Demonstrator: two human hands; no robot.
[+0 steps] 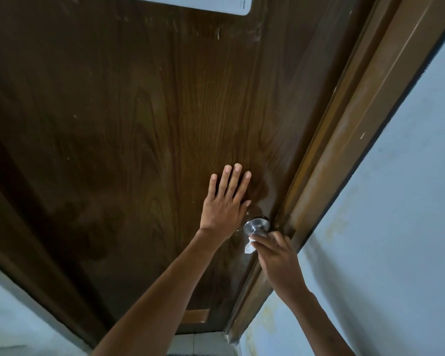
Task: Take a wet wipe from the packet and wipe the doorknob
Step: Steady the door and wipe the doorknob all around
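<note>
Evidently we are mid-wipe: right hand [275, 255] grips the wet wipe [250, 246] against the doorknob [257, 225], left hand [225, 201] flat and released on the door [139, 111] just above the knob; packet unseen.

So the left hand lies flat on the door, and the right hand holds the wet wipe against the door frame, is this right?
Not quite. The head view shows the right hand holding the wet wipe against the doorknob, not against the door frame. The left hand does lie flat on the door.
</note>
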